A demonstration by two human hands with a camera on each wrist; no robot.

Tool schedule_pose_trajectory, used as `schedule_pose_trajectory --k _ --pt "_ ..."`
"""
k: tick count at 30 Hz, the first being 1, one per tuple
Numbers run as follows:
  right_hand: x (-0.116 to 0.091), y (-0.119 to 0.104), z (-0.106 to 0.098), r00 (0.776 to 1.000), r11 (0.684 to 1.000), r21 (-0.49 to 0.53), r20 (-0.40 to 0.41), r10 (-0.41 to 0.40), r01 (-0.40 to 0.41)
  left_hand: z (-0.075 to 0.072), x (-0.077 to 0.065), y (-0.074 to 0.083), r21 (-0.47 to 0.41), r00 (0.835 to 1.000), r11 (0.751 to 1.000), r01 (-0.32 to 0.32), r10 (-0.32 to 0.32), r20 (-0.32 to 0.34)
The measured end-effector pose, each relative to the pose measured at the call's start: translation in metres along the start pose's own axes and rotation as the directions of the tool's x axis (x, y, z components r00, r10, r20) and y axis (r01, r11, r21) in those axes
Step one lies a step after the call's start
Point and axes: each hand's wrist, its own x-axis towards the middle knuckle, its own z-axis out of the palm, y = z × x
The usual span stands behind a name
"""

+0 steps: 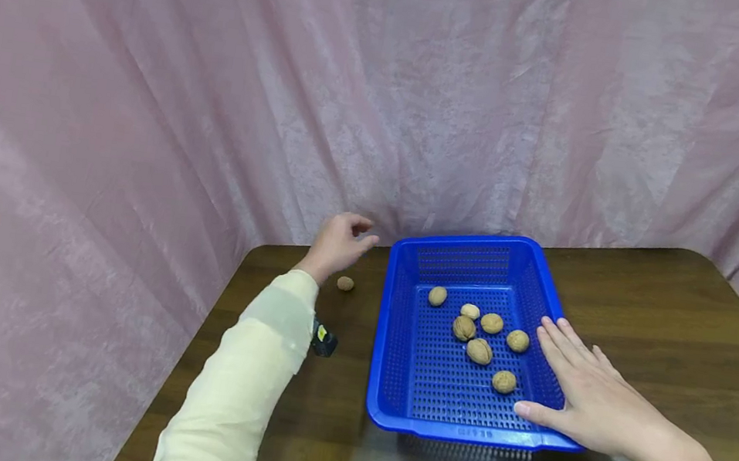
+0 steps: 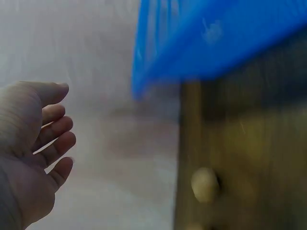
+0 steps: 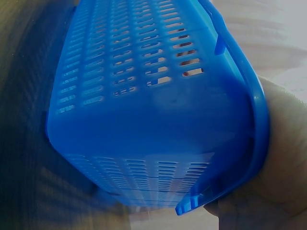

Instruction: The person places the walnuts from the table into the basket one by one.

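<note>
A blue plastic basket [image 1: 434, 429] with slotted sides stands on the table and holds several walnuts [image 1: 480, 351]. My right hand [image 1: 599, 401] rests over its right rim near the front corner, fingers straight and thumb along the inside. In the right wrist view part of that hand [image 3: 288, 153] shows at the rim, beyond the basket wall [image 3: 158, 120]. My left hand [image 1: 338, 246] is raised left of the basket, fingers loosely bent and a gap between thumb and fingertips. Nothing lies in that palm [image 2: 29, 143] in the left wrist view. One loose walnut [image 1: 344, 283] sits beside my left wrist.
The brown wooden table [image 1: 665, 324] extends right of the basket and ends at a rounded back corner. Pink curtains [image 1: 443, 100] hang close behind it and along the left side. Black wrist devices [image 1: 325, 340] are strapped at both sleeves.
</note>
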Motion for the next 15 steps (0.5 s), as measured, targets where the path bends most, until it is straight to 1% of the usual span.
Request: schedule_pose_trajectory --k 3,6,8,11,13,15 --pt "0.0 0.0 0.0 1.0 1.0 0.001 0.006 0.005 -0.005 -0.006 -0.008 -0.041 0.017 0.996 0.996 0.085 -0.085 -0.036" --pt "0.0 0.0 0.0 1.0 1.0 0.008 0.01 0.009 -0.009 -0.006 -0.017 -0.078 0.056 0.987 0.988 0.145 -0.14 -0.073" --pt "0.0 -0.001 -0.001 1.0 1.0 0.011 0.011 0.011 -0.011 -0.004 -0.023 -0.098 0.065 0.979 0.979 0.193 -0.187 -0.082" --pt "0.0 -0.002 -0.001 1.0 1.0 0.007 0.007 0.01 -0.01 0.005 -0.033 -0.127 0.082 0.967 0.965 0.249 -0.243 -0.082" --pt "0.0 -0.002 -0.001 1.0 1.0 0.005 0.003 0.009 -0.009 0.013 -0.039 -0.142 0.087 0.958 0.955 0.284 -0.28 -0.057" --pt "0.0 -0.002 0.0 1.0 1.0 0.003 -0.001 0.008 -0.008 0.021 -0.044 -0.153 0.101 0.951 0.945 0.31 -0.309 -0.032"
